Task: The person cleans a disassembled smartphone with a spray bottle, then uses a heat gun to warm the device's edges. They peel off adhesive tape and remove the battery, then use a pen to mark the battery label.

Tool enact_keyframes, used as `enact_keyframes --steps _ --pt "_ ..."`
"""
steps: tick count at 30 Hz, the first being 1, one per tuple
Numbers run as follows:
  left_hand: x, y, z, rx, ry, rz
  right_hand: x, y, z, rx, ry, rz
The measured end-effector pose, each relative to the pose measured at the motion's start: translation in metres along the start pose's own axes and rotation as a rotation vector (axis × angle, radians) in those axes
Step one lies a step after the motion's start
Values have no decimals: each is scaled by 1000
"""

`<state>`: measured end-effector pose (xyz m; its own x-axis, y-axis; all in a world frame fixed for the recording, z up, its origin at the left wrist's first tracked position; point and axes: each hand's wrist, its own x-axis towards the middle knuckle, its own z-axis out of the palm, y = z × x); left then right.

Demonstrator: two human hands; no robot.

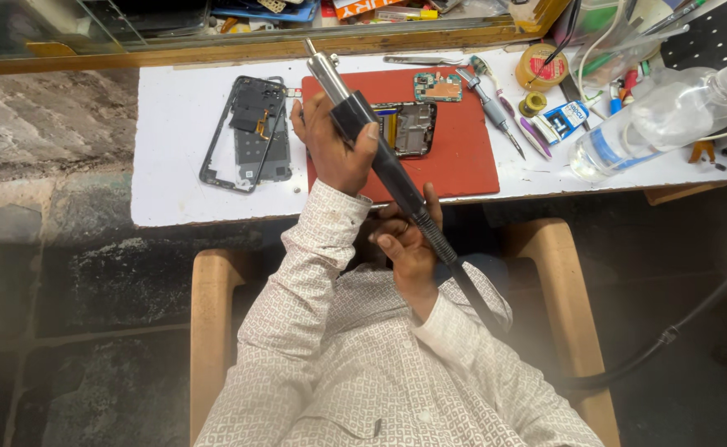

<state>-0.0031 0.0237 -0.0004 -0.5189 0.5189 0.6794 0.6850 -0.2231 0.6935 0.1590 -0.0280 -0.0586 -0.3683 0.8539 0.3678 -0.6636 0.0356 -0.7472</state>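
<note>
- Two hands work over the edge of a white bench (173, 165), seen from the head camera looking straight down; both sleeves are pale cloth with a small repeating square print.
- Left hand (336, 149): fingers wrapped tightly round the black handle of a hot-air tool (372, 141), thumb pressed along its side. The tool is a long rod, matt black at the grip, ending in a bright, smooth metal nozzle that points away towards the back of the bench and tilts to the left.
- Right hand (409, 244): lower, just off the bench edge near the person's chest, fingers curled loosely round the ribbed black hose where it leaves the handle. Whether they squeeze it or only rest on it, I cannot tell.
- Under the tool lies a flat red mat (471, 157), rectangular and dull-surfaced. On it sits an opened phone body (409, 128), dark, with a glint of yellow inside, partly hidden by the handle.
- A small green circuit board (438, 85) lies at the mat's far edge.
- Left of the mat, on bare white surface, lies a black phone frame (246, 132), thin-walled and hollow in places.
- Right of the mat: a slim screwdriver (492, 108), a round tin (541, 66) and a clear plastic bottle (653, 116) lying on its side.
- A wooden chair's rounded pale arms (214, 331) flank the person.
</note>
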Motion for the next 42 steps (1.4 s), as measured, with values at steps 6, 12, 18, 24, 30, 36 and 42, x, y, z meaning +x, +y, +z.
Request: enact_keyframes --steps 6,12,18,24,30,36,42 --pt "0 1 -3 -64 -7 -31 40 -15 -2 -436 -166 -313" --pt "1 2 -1 -38 7 -7 72 -19 11 -499 -215 -446" --pt "-3 14 -5 220 -30 154 88 -73 9 -217 16 -515" --pt "6 21 11 466 -11 82 41 -170 -19 -353 113 -533" --pt "5 14 17 546 -9 64 21 -169 -32 -357 96 -367" --pt "2 6 17 501 -21 78 35 -160 -44 -401 35 -318" --pt "0 6 13 505 -17 127 47 -156 -38 -462 51 -244"
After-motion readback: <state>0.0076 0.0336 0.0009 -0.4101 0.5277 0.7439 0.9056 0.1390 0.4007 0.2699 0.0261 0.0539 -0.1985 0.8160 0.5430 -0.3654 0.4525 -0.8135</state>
